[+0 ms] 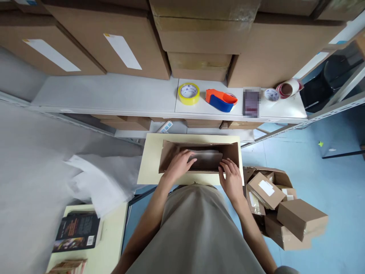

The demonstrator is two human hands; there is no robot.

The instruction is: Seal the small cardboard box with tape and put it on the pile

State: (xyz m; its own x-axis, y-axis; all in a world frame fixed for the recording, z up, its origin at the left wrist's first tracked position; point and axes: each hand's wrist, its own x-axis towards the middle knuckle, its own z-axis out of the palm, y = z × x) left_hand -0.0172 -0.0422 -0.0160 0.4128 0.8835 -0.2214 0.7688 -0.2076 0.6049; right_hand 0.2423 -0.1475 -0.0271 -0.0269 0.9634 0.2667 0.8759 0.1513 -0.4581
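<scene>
An open cardboard box [231, 150] lies on a small pale yellow table [149, 161] right in front of me. Inside it lies a dark flat item [207, 159]. My left hand [179, 164] reaches into the box, fingers stretched flat on the left end of that item. At the box's near right corner, my right hand [231, 179] curls its fingers over the near wall and touches the item's right end. Neither hand lifts anything.
On the white shelf [114, 95] behind stand a yellow tape roll [188, 93], an orange-and-blue tape dispenser [221, 100], two smaller rolls [286, 88] and large cartons [119, 42]. Small sealed boxes [288, 213] are piled on the blue floor at right. A book [76, 232] and white wrapping [102, 182] lie at left.
</scene>
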